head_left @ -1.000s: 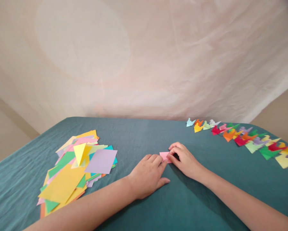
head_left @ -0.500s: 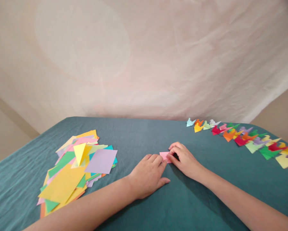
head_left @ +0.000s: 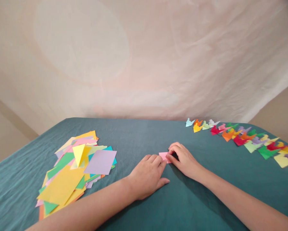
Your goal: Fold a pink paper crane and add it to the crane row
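Observation:
A small folded piece of pink paper lies on the teal cloth between my two hands. From the right, my right hand pinches its edge between thumb and curled fingers. My left hand rests palm down, its fingertips at the paper's near left edge and its thumb spread away on the cloth. Fingers of both hands cover part of the pink paper, so its full shape is hidden.
To the left lies a loose pile of coloured paper, with a lilac sheet and a folded yellow piece on top. Several folded paper birds, among them a light blue one and a green one, line the right side.
Both hands keep almost the same pose on the pink paper. The whole view has shifted very slightly.

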A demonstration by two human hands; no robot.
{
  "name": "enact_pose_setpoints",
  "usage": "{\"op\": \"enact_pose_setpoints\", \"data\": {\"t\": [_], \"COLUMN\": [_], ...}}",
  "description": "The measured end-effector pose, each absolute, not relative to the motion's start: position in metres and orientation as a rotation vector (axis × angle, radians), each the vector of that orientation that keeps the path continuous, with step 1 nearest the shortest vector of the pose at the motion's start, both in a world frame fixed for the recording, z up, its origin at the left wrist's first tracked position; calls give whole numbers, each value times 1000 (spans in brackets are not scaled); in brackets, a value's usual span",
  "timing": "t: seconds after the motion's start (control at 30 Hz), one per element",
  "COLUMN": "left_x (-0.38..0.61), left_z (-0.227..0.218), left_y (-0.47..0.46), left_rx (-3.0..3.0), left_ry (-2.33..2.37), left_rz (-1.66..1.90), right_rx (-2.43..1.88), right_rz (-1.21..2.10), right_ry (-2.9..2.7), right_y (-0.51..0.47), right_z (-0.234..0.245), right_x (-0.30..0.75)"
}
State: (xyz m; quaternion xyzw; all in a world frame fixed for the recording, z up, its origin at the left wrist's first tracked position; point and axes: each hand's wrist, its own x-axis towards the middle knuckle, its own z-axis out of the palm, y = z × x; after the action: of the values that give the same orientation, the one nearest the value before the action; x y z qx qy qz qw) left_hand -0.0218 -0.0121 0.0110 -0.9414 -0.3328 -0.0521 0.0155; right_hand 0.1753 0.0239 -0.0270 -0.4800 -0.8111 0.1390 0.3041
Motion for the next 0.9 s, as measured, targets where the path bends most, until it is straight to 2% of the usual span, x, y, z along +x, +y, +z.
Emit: {"op": "enact_pose_setpoints", "data": {"t": [0.27,0.43,0.57,0.9], "left_x": [-22,-22,-22,-26], "left_z": [11,9,8,11], "left_y": [-13,-12,-11,-16], "left_rx": [-2923,-2922,-2927,-2962], "left_ry": [-1044,-1036,-1034,-1010], "left_rz": [-163,-163,-172,-135], "right_rx": [-1150,-906,-875,-905], "right_rz": [548,334,175,117], "right_ry": [-2092,-2416,-2496,-2517], "right_y": [21,17,15,18], "right_z": [-20,-13,-14,-18], "right_x": [190,202,202,203]}}
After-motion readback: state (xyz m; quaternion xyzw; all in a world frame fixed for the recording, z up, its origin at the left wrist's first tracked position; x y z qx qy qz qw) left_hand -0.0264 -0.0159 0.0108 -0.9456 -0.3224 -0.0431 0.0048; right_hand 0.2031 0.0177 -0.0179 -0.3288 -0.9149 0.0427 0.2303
